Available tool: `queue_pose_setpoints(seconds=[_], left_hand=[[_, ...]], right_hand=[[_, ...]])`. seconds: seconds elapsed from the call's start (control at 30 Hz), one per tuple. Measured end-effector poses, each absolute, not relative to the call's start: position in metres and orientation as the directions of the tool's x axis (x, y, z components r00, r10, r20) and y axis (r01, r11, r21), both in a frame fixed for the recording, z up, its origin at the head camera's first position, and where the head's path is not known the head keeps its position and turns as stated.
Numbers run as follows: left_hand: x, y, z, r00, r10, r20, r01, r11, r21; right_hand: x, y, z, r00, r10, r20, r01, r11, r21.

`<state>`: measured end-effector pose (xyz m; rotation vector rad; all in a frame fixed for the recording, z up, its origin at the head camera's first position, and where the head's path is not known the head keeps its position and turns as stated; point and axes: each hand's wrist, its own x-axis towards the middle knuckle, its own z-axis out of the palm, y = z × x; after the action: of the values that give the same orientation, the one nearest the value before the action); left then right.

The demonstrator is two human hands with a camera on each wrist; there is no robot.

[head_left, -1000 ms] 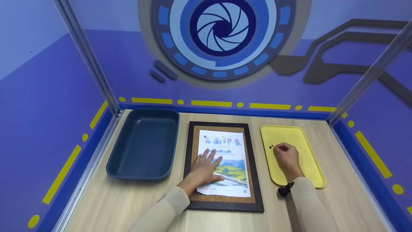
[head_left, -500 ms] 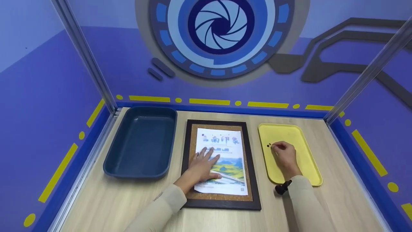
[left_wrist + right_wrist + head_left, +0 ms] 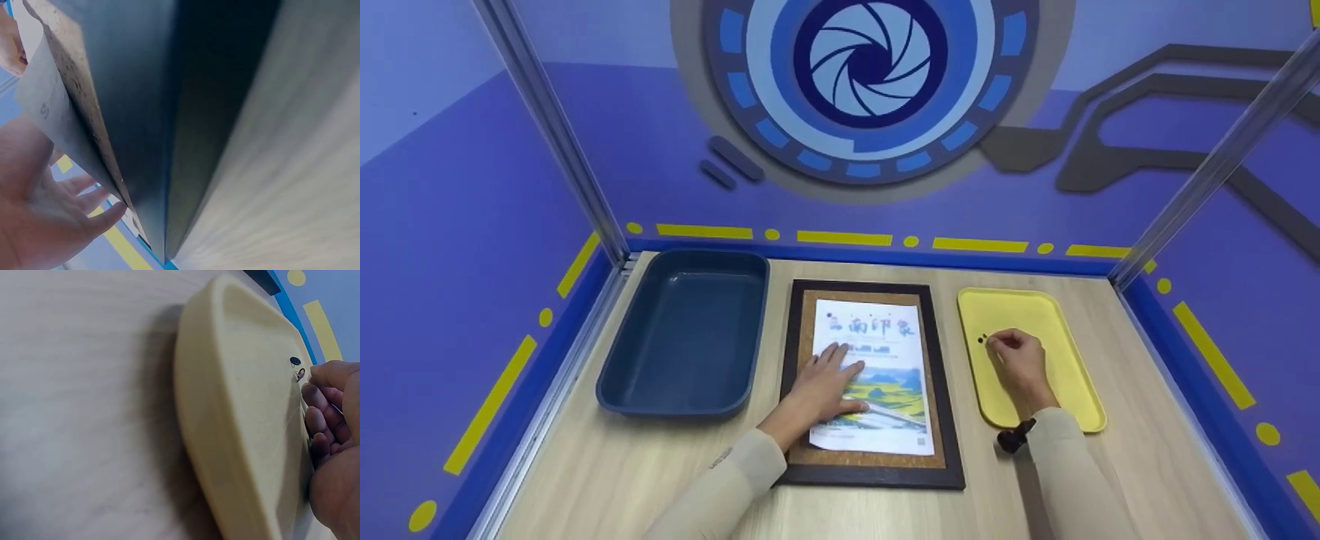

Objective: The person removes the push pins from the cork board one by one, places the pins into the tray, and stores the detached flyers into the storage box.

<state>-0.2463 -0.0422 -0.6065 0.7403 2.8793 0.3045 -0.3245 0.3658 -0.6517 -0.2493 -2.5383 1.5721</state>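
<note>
In the head view, my left hand (image 3: 823, 384) lies with spread fingers on a printed paper sheet (image 3: 881, 431), which covers most of a dark-framed cork board (image 3: 945, 478). From the left wrist, the sheet's edge (image 3: 48, 101) shows lifted off the cork. A round black tack head sits at the sheet's upper left corner. My right hand (image 3: 1023, 365) is low over the yellow tray (image 3: 1057, 330), its fingers curled and their tips together. Two small black thumbtacks (image 3: 295, 361) lie right beside those fingertips; I cannot tell if a tack is between them.
A deep dark blue tray (image 3: 682, 337) stands left of the board on the pale wooden table (image 3: 855, 514). Blue-purple panels (image 3: 660, 150) with metal corner posts close in the back and both sides. A black device (image 3: 1014, 437) sits at the right wrist.
The head view has shifted slightly, so everything sits a little further left in it. Both hands keep their places on the sheet and over the yellow tray.
</note>
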Motion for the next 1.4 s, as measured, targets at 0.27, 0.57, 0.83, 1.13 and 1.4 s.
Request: queue_pose_setpoints(seconds=[0.27, 0.57, 0.83, 1.13, 1.4], left_hand=[[-0.240, -0.056, -0.605, -0.853, 0.519, -0.057, 0.501, 0.843, 0.196], [-0.239, -0.074, -0.605, -0.812, 0.570, -0.125, 0.537, 0.813, 0.225], [-0.238, -0.076, -0.608, -0.803, 0.572, -0.165, 0.536, 0.815, 0.219], [-0.237, -0.073, -0.609, -0.809, 0.571, -0.140, 0.544, 0.817, 0.190], [-0.240, -0.081, -0.606, -0.828, 0.553, -0.099, 0.525, 0.824, 0.211]], right_hand=[[-0.325, 0.363, -0.654, -0.972, 0.230, 0.048, 0.049, 0.397, -0.917], [-0.324, 0.367, -0.643, -0.982, 0.187, 0.006, 0.071, 0.405, -0.911], [-0.329, 0.363, -0.630, -0.979, 0.197, 0.050, 0.041, 0.431, -0.901], [-0.332, 0.315, -0.619, -0.974, 0.171, 0.147, -0.063, 0.420, -0.906], [-0.336, 0.239, -0.609, -0.972, 0.054, 0.230, -0.189, 0.404, -0.895]])
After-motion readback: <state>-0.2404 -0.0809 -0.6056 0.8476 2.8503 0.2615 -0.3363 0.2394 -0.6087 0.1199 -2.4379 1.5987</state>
